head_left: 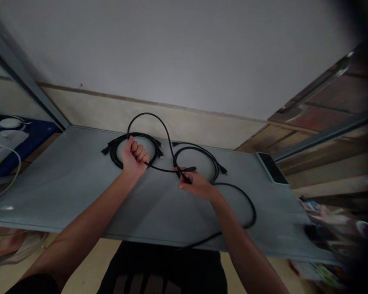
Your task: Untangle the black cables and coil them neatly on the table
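Grey table, right end blurred into dark. Black cable loops above it. Left hand curls fingers tightly round cable; right hand pinches it, some fingers hidden. Lower cable end, against dark clothing, I cannot make out.

The cord looks like rubber or soft plastic, smooth and matt. The coils look the same. One plug looks like plastic with a shiny metal tip. From here, the counter is smooth with a soft shine, but I can't tell if it is metal. The post looks like painted metal. The wall is matt, the phone looks glassy, and the sleeve is dull cloth.
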The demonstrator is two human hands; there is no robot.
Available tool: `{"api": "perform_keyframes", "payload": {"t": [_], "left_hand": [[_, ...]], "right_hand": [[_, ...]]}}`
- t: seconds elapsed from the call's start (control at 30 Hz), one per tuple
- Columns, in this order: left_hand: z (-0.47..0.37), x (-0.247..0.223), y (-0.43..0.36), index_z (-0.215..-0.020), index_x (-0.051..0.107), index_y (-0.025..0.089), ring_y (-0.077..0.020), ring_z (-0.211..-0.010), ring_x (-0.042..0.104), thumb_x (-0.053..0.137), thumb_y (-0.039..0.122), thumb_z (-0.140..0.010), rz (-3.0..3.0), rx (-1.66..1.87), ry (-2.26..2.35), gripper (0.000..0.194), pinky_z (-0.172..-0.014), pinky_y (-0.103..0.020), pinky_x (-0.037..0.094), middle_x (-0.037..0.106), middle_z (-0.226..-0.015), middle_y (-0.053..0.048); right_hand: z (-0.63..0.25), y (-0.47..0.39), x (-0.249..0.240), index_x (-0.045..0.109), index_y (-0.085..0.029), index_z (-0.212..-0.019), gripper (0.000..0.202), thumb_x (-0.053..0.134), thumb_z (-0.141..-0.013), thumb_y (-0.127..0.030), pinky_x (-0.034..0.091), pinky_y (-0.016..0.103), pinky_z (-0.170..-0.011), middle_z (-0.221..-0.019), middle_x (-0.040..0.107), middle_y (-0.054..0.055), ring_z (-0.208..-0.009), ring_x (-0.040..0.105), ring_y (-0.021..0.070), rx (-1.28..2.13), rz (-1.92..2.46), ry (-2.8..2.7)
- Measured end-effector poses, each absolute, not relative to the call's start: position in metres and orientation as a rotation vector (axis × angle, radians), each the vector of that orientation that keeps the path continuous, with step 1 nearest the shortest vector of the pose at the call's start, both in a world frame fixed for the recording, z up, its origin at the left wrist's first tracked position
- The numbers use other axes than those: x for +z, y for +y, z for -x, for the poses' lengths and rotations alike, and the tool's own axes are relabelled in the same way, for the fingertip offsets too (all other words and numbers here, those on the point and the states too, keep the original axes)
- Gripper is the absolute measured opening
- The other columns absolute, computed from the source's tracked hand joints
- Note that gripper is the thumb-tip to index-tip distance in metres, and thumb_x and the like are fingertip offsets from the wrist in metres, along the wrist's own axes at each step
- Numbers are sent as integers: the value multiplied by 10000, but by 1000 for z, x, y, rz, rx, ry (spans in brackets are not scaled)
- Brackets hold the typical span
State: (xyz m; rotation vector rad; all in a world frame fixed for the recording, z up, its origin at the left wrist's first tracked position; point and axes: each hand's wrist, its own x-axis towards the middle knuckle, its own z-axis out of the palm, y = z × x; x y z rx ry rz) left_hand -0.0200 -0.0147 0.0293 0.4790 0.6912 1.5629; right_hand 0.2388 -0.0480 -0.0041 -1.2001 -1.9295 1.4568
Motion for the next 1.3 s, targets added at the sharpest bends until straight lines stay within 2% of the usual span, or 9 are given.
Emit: {"api": "perform_keyframes", "payload": {"t": [0.13,0.3,0.5,0.63,0.77,0.83,1.0,1.1,1.3], "left_hand": [[3,24,-24,-515,162,206,-77,-381,168,434,473,-970,-591,1481,667,594,-406,-242,254,149,-461,59],[-14,20,-32,-519,261,197,-87,-471,369,594,474,-867,-797,1233,512,556,-535,-263,394,292,-500,38],[11,34,-20,-739,454,213,-47,-367,274,745,457,-769,-840,1275,598,381,-397,-200,242,355,-499,97],[20,31,-11,-911,569,202,-33,-341,255,745,448,-796,-1027,1110,799,323,-371,-186,184,420,-488,102],[9,17,-11,-976,627,157,-98,-556,554,681,521,-833,-1308,977,817,396,-506,-211,406,624,-680,-2],[3,11,-11,-1010,629,144,-136,-684,625,655,514,-852,-1389,920,800,404,-594,-245,468,676,-803,-49],[4,2,-10,-1086,623,130,-102,-496,517,548,465,-926,-1500,982,1030,378,-485,-227,403,562,-618,22],[5,2,-13,-1189,600,157,-101,-519,549,586,471,-903,-1605,1034,1117,425,-468,-217,402,635,-750,-11],[-6,4,-22,-1157,639,152,-154,-670,630,588,469,-907,-1834,966,1134,408,-617,-258,470,705,-833,-51]], "right_hand": [[-233,-41,-5,664,-151,-1179,566,473,-910,-610,300,234,-454,-635,484,-25,-512,417,106,1386,1272,-1565],[-252,-27,-7,684,-136,-945,427,489,-892,-512,406,259,-510,-681,607,40,-555,520,135,970,1422,-1364],[-279,-11,5,695,-148,-993,280,522,-816,-281,481,344,-686,-839,701,98,-713,623,223,401,1651,-1789],[-265,-3,22,654,-149,-995,234,459,-884,-216,482,355,-789,-964,690,146,-845,636,251,146,1535,-2100],[-240,7,33,627,-141,-996,247,415,-978,-268,461,352,-804,-997,669,175,-904,627,272,-47,1536,-2318],[-232,13,37,620,-130,-1019,268,393,-1002,-272,452,337,-784,-989,675,174,-888,633,263,-56,1572,-2377],[-226,20,49,640,-150,-1043,244,422,-1011,-256,432,292,-766,-978,714,128,-870,656,225,99,1423,-2607],[-214,13,51,677,-164,-975,230,450,-981,-199,426,282,-742,-910,725,106,-842,663,217,123,1365,-2751],[-184,6,41,716,-139,-936,230,490,-944,-180,422,282,-701,-921,731,124,-805,655,207,223,1231,-2801]]}}
